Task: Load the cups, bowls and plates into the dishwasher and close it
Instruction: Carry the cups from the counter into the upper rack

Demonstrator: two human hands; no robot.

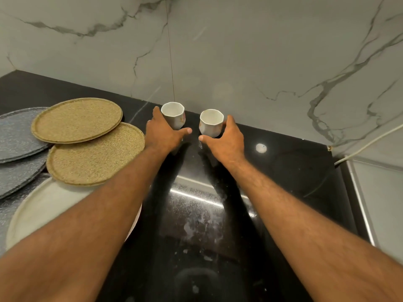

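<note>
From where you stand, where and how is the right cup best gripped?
By its faceted side, below the rim: the right cup stands upright, showing no handle. Come from the near right, as the right hand does, thumb in front, fingers behind; the wall stands close behind and the left cup beside it.

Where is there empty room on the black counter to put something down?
Most bare room is on the counter right of the right hand, which holds the right cup, out to the white cable. More lies nearer you than both hands. Left of the left hand, holding the left cup, overlapping plates crowd it.
</note>
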